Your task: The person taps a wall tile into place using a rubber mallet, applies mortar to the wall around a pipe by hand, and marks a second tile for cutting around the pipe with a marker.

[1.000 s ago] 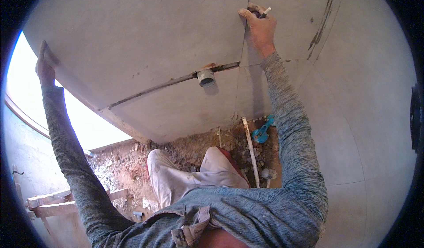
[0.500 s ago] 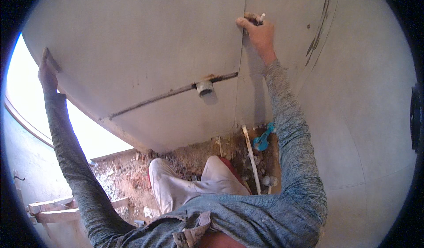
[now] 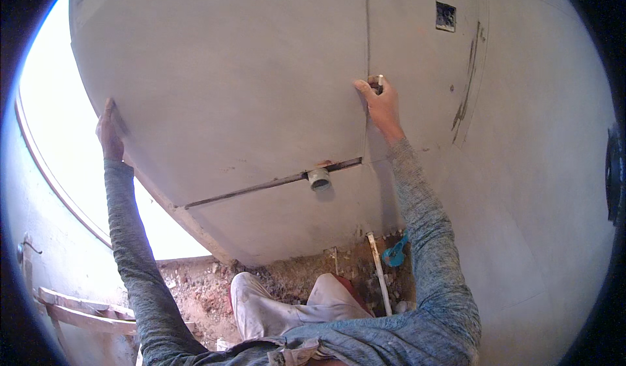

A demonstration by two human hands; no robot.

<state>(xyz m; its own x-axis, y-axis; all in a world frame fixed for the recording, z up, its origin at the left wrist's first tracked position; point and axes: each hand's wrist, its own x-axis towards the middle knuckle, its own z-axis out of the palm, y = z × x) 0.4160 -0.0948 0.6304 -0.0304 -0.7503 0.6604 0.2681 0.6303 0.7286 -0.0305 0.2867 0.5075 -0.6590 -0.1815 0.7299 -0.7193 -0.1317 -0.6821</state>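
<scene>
My left hand (image 3: 109, 131) rests on the left edge of a large grey wall panel (image 3: 228, 92), its fingers stretched upward along the edge. My right hand (image 3: 381, 105) is closed by the long upright joint (image 3: 366, 33) in the grey surface, thumb toward the joint. Between its fingers shows a small white-tipped stick (image 3: 381, 79); the rest of it is hidden by the hand. Below, a short round pipe end (image 3: 319, 179) pokes out of a dark horizontal slot (image 3: 261, 187) that runs between my two arms.
A square recessed box (image 3: 445, 16) sits in the wall at upper right, above dark smears (image 3: 466, 82). At the wall's foot lie rubble (image 3: 202, 288), a white pipe (image 3: 379, 275) and a blue plastic object (image 3: 394, 254). Wooden pieces (image 3: 91, 317) stand at lower left, near a bright opening (image 3: 72, 138).
The view has shifted upward, so the wall sits lower and the recessed box shows whole. Both hands keep their places, left at the edge and right near the joint.
</scene>
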